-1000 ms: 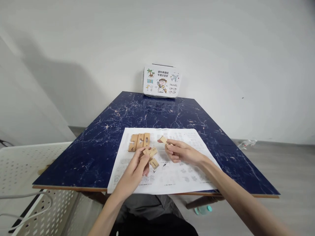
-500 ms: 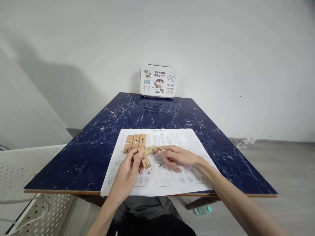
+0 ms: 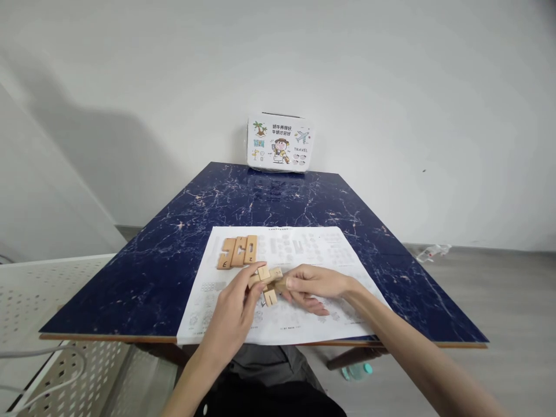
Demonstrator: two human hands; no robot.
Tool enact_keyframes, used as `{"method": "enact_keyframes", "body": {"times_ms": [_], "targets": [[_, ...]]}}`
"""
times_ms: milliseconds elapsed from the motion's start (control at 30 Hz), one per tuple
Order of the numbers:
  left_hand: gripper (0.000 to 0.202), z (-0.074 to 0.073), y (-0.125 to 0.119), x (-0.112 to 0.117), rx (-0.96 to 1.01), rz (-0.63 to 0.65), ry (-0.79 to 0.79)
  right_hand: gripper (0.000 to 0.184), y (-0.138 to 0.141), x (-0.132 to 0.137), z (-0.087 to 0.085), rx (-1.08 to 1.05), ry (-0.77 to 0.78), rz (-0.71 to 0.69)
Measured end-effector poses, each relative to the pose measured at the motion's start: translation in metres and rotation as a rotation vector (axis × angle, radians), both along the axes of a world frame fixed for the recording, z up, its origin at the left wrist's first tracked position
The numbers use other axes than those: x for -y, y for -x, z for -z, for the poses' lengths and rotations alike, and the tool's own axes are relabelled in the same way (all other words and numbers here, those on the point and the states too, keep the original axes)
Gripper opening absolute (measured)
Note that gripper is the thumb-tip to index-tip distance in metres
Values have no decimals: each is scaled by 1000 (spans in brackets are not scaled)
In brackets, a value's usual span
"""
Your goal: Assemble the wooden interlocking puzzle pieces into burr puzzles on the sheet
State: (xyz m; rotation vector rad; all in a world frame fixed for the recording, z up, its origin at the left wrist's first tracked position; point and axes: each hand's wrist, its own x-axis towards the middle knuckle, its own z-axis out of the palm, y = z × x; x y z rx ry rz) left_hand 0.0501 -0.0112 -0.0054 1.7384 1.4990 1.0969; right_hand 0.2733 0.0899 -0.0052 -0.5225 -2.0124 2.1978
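Note:
My left hand (image 3: pixel 238 301) pinches a small cluster of interlocked wooden puzzle pieces (image 3: pixel 264 273) between thumb and fingers, just above a printed sheet. At the cluster's right side, my right hand (image 3: pixel 315 284) grips a wooden piece (image 3: pixel 281 284) that touches or joins the cluster; its fingers partly hide it. One piece with a dark line on its end (image 3: pixel 270 297) points toward me. Beyond my left hand, several flat notched wooden pieces (image 3: pixel 238 252) lie side by side on the sheet, marked with black characters.
The printed paper sheet (image 3: pixel 347 260), covered with small diagrams, lies at the near edge of the blue marbled table (image 3: pixel 278 202). A white illustrated case (image 3: pixel 280 143) stands at the back against the wall. A white perforated rack (image 3: pixel 52 289) is at left; a bottle (image 3: pixel 357 371) lies on the floor.
The cluster has turned and shifted slightly right in my left hand. My right hand has moved in close to it, now gripping a piece at its right side.

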Motion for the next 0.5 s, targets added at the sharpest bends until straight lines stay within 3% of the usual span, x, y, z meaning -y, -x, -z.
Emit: {"method": "enact_keyframes", "body": {"times_ms": [100,200,400,500], "targets": [[43,0,0,0,19,3,4,47,4,3,3,-28,-69,55],[45,2,1,-2,26,5,20,47,8,7,1,-27,-239,126],[51,8,1,-7,-49,-33,45,46,12,11,-1,116,-690,468],[48,8,0,-8,-85,-50,35,42,11,9,0,131,-762,520]]}}
